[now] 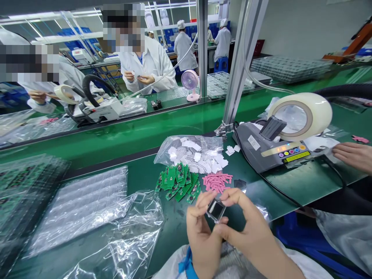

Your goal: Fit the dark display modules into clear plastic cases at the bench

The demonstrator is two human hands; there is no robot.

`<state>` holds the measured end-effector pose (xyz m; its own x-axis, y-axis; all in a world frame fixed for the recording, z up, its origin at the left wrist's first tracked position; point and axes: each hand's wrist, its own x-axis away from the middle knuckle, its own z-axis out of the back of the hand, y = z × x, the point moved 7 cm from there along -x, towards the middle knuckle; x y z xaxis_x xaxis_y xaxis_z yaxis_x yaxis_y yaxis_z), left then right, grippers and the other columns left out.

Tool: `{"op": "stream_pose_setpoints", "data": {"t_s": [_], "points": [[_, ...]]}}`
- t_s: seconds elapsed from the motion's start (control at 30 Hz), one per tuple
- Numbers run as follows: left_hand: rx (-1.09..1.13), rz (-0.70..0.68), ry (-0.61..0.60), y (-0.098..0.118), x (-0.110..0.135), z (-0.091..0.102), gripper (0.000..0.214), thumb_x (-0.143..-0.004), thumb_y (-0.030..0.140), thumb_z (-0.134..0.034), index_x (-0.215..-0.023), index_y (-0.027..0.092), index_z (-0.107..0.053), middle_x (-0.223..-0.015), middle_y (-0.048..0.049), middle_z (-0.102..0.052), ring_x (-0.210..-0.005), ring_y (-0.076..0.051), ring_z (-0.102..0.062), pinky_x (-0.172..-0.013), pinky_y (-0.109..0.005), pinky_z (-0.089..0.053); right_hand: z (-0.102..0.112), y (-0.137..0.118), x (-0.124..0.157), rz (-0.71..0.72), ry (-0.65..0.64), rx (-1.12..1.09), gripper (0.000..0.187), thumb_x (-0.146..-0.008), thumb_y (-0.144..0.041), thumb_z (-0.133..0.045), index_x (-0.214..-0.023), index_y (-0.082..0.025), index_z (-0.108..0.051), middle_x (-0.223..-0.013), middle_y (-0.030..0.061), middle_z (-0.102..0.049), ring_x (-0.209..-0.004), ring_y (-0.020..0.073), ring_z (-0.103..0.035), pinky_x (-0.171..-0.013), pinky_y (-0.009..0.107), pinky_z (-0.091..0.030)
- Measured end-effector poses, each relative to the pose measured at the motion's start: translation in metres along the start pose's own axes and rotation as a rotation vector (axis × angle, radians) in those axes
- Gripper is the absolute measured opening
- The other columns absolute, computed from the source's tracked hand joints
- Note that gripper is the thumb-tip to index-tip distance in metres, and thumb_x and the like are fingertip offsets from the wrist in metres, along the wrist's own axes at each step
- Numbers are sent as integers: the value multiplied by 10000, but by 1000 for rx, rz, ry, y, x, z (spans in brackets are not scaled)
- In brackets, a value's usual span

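Observation:
Between the fingertips of both hands is a small square display module (216, 210) with a dark screen and a clear edge, tilted toward me. My left hand (203, 232) pinches its left side, a blue band round the wrist. My right hand (242, 221) grips its right side and lower corner with thumb and fingers. Just beyond the hands lie a heap of green circuit boards (178, 182) and a pile of pink strips (217, 182). A clear bag with white paper pieces (192, 153) rests behind them.
At right stands a grey tape dispenser (261, 151) with a large tape roll (305, 116); a co-worker's hand (354, 157) is beside it. Clear trays (84, 205), stacked trays of boards (26, 193) and a crumpled plastic bag (130, 236) lie left. A metal post (242, 58) rises behind.

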<state>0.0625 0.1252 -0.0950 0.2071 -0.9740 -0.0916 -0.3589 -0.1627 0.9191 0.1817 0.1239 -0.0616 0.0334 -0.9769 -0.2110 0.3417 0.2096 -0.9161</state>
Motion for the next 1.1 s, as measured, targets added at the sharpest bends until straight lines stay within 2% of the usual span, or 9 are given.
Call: {"op": "stream_pose_setpoints", "data": {"t_s": [0.1,0.23,0.37,0.47,0.6,0.73,0.9,1.03,1.1], "points": [[265,413,-29,-21,-3,-3,188,-743,261,-685,-861,223,-544,-1046,-53,-690,-1007,-221,-617,-958,-457,-389,13,-1,1,84,-44,223,396,-740,-389,-687,-1037,-296,-443,-1079,35,-559,-1016,255,-538,-805,381,-464],[492,623,-101,-22,-4,0,244,-726,321,-699,-925,203,-620,-980,-69,-684,-1039,-223,-588,-981,-428,-389,40,30,-21,7,-130,440,249,-873,-353,-503,-1089,-236,-461,-987,54,-609,-916,223,-585,-768,362,-474],[571,722,-242,-20,1,2,280,-713,347,-711,-952,212,-653,-840,-53,-676,-875,-189,-602,-914,-422,-434,42,80,-66,-46,-297,574,104,-837,-142,-514,-903,-206,-564,-914,31,-622,-858,174,-593,-758,303,-468],[599,732,-349,-16,7,-4,303,-745,394,-671,-977,200,-659,-771,-46,-657,-798,-170,-586,-879,-407,-444,31,105,-92,-56,-346,642,30,-845,-155,-559,-843,-170,-585,-859,12,-611,-777,141,-585,-715,288,-473],[603,713,-398,-9,11,-11,339,-760,425,-645,-999,186,-655,-759,-45,-648,-784,-176,-585,-889,-411,-419,15,114,-98,-37,-381,758,177,-903,-266,-535,-784,-143,-581,-796,-4,-588,-713,123,-563,-679,297,-477],[551,719,-410,-6,13,-14,359,-699,412,-709,-956,164,-668,-871,-83,-675,-907,-222,-588,-941,-428,-376,12,111,-98,29,-363,815,165,-894,-258,-546,-776,-146,-576,-826,9,-585,-785,141,-558,-743,324,-461],[524,739,-407,-6,14,-17,373,-646,397,-754,-921,155,-680,-775,-54,-661,-835,-195,-580,-952,-421,-362,26,75,-90,89,-299,746,168,-833,-112,-505,-676,-170,-517,-657,-11,-519,-658,136,-504,-621,275,-399],[472,745,-382,-9,14,-19,400,-650,416,-749,-946,152,-693,-795,-57,-674,-804,-167,-583,-852,-310,-408,29,-4,-54,280,-310,586,140,-829,-150,-468,-704,-205,-499,-684,-31,-535,-681,121,-507,-723,290,-399],[442,739,-402,-9,14,-24,370,-656,413,-746,-910,147,-703,-786,-51,-667,-762,-149,-579,-750,-251,-416,26,-49,-32,549,-279,560,157,-818,-114,-454,-707,-203,-519,-658,-34,-546,-648,123,-495,-830,364,-364]]}}
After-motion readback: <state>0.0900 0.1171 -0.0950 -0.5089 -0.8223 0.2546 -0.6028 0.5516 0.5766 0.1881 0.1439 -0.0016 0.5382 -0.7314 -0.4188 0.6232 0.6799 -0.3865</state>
